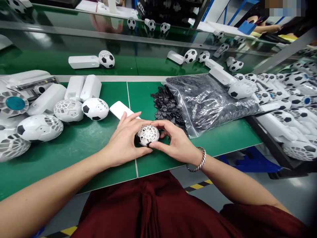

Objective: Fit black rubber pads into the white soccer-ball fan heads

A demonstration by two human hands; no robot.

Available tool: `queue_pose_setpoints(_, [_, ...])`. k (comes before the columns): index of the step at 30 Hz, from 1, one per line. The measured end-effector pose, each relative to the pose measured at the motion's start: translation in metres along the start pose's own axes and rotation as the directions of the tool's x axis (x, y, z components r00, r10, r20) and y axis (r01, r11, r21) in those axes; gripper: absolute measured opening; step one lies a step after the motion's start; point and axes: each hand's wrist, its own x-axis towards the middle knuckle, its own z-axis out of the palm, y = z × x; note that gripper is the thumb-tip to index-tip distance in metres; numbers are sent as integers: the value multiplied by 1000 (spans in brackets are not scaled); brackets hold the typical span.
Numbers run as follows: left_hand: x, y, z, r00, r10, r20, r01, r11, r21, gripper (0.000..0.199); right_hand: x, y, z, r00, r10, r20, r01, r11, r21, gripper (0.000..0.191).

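Both hands close on one piece: left hand [123,140] has the patterned ball [149,134] from its left side, thumb at the lower edge, and right hand [177,142] pinches it from the right, thumb low front, index finger over the top. Ball sits near frame center, white lattice face up, black patches partly visible at the rim; fingers cover the rest. White elongated case [121,109] runs up-left from behind the left hand's fingers; can't tell if it joins the ball, the hand blocks that spot. Just beyond the right hand, a heap of loose black pieces [168,107] spills from the mouth of a clear bag [213,102], which lies right of center on the green table [99,155] and takes up most of the space between the right hand and the black tray [272,145] at the right edge. Tray is piled with white ball-and-case units [279,124]; one more unit [241,88] lies over the bag's upper right corner. Left of frame: cluster of similar units [41,127], nearest one [95,109] well apart from the left hand. Past the pale rail [141,78], a few units lie spaced out on a green surface [133,67] across the upper frame. Person's arm visible upper right.
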Motion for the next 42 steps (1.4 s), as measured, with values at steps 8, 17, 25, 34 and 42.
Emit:
queue_pose_setpoints(8, [0, -2, -1, 1000, -6, -22, 5, 999, -39, 50, 3, -5, 2, 1000, 21, 5, -20, 997, -72, 43])
queue_pose_setpoints(17, [4, -11, -14, 990, 98, 103, -101, 995, 21, 62, 10, 15, -29, 998, -62, -31, 47, 935, -351, 10])
queue_pose_setpoints(25, [2, -21, -18, 990, 50, 130, -42, 997, -65, 56, 10, 17, -12, 948, -142, 284, 301, 685, -664, 22])
queue_pose_setpoints(34, [1, -19, -22, 975, 78, 208, -39, 982, -182, 54, 11, 1, -14, 999, -32, 42, 39, 988, -152, 6])
queue_pose_setpoints(42, [1, -18, -15, 985, 76, 156, -44, 979, -201, 55, 21, -7, -6, 969, -220, 114, 222, 975, -13, 7])
